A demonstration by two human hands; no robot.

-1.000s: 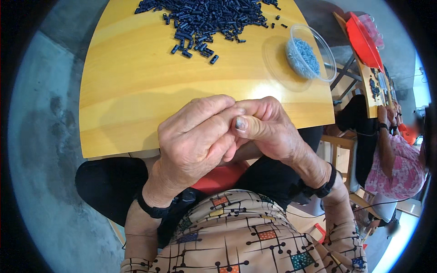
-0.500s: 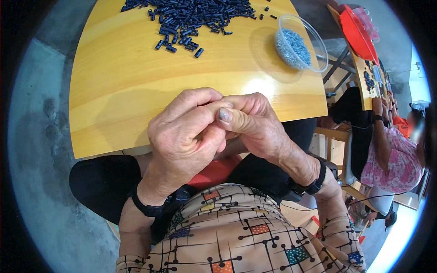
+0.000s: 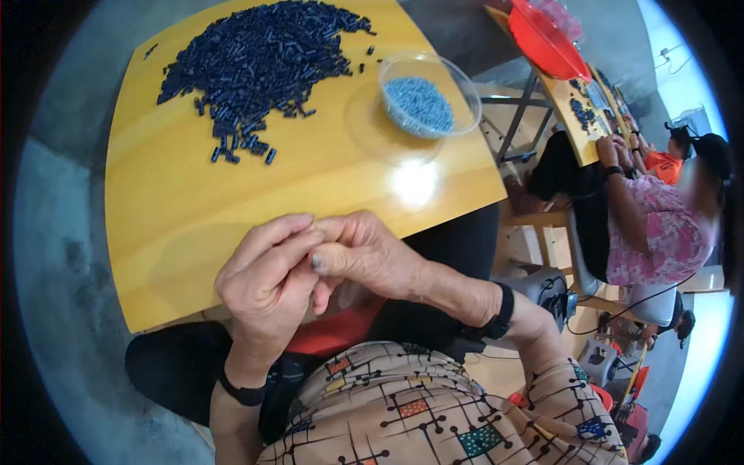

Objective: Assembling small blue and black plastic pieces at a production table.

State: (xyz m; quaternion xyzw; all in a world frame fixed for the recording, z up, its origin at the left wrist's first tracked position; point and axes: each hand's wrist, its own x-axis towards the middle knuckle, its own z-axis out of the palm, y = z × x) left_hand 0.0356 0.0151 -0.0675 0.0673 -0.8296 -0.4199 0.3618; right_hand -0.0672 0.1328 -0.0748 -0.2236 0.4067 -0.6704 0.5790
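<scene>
My left hand (image 3: 267, 267) and my right hand (image 3: 360, 256) meet just over the near edge of the yellow wooden table (image 3: 170, 256). The fingertips of both are pinched together, and whatever lies between them is hidden by the fingers. Farther off on the tabletop spreads a large heap of small dark plastic pieces (image 3: 256, 66), short and tube-like with openings. Several loose ones (image 3: 232, 151) lie at its near side. Right of the heap, a clear round plastic bowl (image 3: 465, 116) holds many small silvery metal parts (image 3: 418, 105).
At the right stands another table (image 3: 570, 132) with a red basin (image 3: 546, 43) and dark pieces on it. A person in a pink patterned top (image 3: 659, 232) sits there, with other people beyond. A red cloth or container (image 3: 333, 329) shows below my hands.
My view has swung, so the table, heap and bowl appear lower and farther left, and more of the heap shows. My hands keep the same pinched pose together.
</scene>
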